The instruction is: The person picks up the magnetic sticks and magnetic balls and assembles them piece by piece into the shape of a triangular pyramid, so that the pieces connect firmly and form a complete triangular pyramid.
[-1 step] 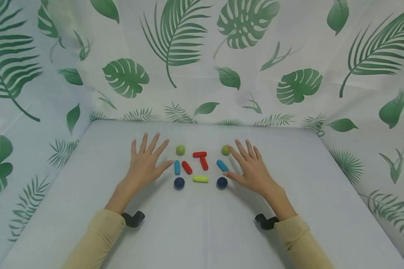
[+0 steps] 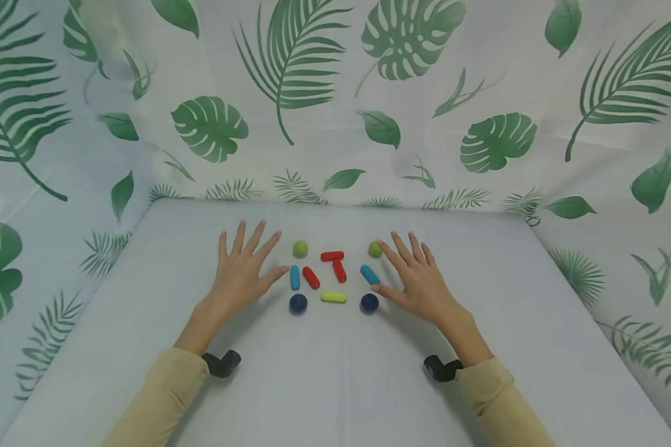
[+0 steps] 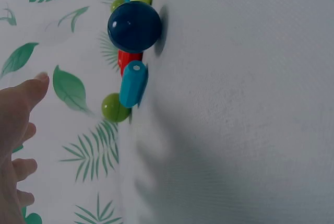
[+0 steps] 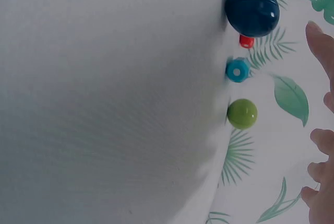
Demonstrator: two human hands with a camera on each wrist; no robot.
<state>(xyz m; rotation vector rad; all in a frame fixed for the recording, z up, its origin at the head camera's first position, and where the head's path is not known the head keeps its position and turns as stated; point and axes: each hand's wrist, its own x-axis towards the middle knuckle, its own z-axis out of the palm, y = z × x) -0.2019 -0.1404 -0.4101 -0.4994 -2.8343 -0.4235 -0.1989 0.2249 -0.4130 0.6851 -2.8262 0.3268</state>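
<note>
My left hand (image 2: 237, 273) is held over the white table with fingers spread, holding nothing. Its thumb tip is right beside a blue stick (image 2: 294, 277). On the other side my right hand (image 2: 422, 282) is also spread and holds nothing; its thumb is near a second blue stick (image 2: 369, 274) and a dark blue ball (image 2: 369, 303), and its index fingertip overlaps a green ball (image 2: 374, 249). Between the hands lie three red sticks (image 2: 310, 277), a yellow-green stick (image 2: 333, 297), another green ball (image 2: 300, 249) and another dark blue ball (image 3: 134, 27).
A white cloth with green leaves (image 2: 313, 155) hangs behind the table and along both sides. Each wrist wears a black band with a small camera (image 2: 223, 364) over the table (image 2: 335, 385). Hand shadows fall on the surface in both wrist views.
</note>
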